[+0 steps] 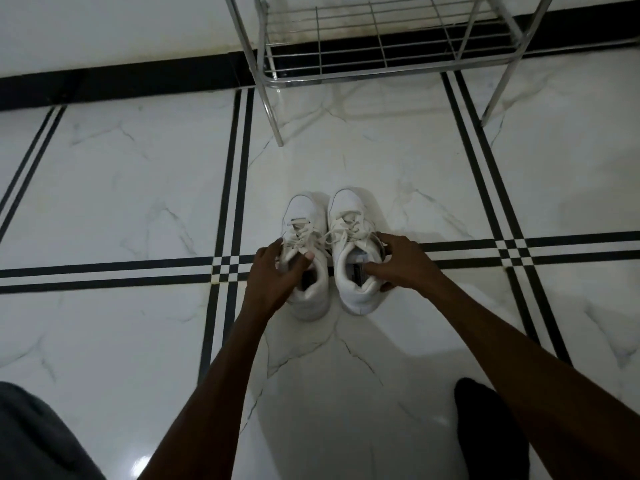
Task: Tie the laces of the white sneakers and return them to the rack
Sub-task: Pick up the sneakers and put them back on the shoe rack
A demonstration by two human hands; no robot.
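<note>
Two white sneakers stand side by side on the marble floor, toes pointing away from me. My left hand [273,271] grips the left sneaker [306,220] at its collar, thumb inside the opening. My right hand [398,263] holds the right sneaker [349,209] the same way, thumb in the opening and fingers along its outer side. The laces on both shoes look knotted in bows over the tongues. The metal shoe rack [346,76] stands beyond the sneakers against the wall, its wire bottom shelf bare.
The rack's front legs [273,116] come down on the floor just past the shoes. Black stripes cross the white tiles. A dark foot [491,431] shows at lower right and grey clothing [38,441] at lower left.
</note>
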